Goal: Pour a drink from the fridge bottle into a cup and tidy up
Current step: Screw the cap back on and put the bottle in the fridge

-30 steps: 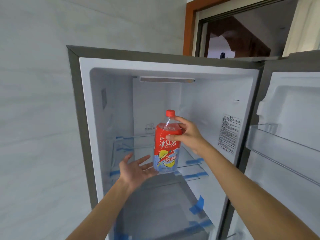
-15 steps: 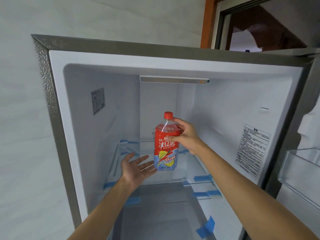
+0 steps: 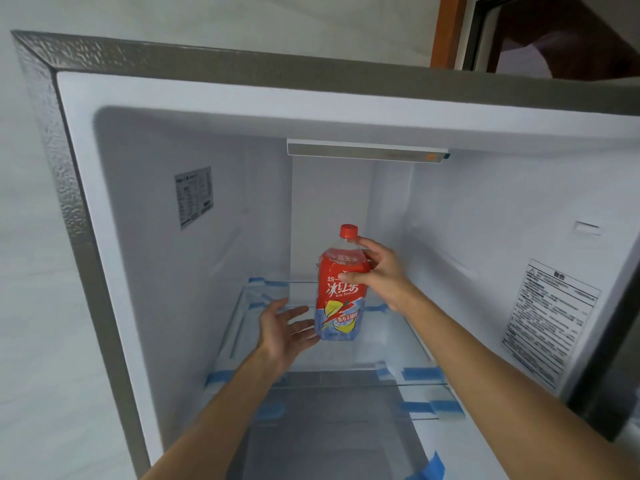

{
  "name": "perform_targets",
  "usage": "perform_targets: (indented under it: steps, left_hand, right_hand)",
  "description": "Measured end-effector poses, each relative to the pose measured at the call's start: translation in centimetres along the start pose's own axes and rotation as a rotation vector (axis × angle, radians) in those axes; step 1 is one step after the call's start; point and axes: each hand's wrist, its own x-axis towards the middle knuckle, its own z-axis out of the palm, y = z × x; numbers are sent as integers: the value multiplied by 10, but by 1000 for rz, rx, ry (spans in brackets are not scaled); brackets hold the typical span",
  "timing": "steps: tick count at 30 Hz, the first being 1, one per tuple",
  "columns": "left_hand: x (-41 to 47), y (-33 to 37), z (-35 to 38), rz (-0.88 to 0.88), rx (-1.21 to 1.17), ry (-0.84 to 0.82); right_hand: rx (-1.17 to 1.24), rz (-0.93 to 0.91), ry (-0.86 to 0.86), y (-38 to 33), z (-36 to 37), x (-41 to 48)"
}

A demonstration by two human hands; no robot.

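An ice tea bottle (image 3: 337, 299) with a red cap and a red, blue and yellow label stands upright inside the open fridge, its base at the glass shelf (image 3: 391, 344). My right hand (image 3: 379, 275) grips the bottle's shoulder from the right, thumb across the label. My left hand (image 3: 282, 329) is spread palm up beside the bottle's lower left, fingertips touching or almost touching its base. No cup is in view.
The fridge compartment (image 3: 138, 209) holds only the bottle; blue tape strips hold its glass shelves. A second shelf (image 3: 349, 407) lies below. White wall stands to the left, a wooden door frame (image 3: 446, 29) at the upper right.
The view has moved closer to the fridge and the door at the right has left the frame. The bottle has gone deeper in, down to the shelf, both hands going with it.
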Motion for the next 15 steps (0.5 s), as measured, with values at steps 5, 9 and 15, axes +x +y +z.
perform_targets:
  steps: [5, 9, 15]
  left_hand:
    - [3, 3, 3, 1, 7, 6]
    - [4, 5, 2, 20, 19, -17]
    - [1, 8, 3, 20, 30, -31]
  right_hand:
    - [8, 0, -4, 7, -2, 7]
    - [-6, -3, -8, 13, -3, 10]
    - [-27, -9, -28, 19, -2, 17]
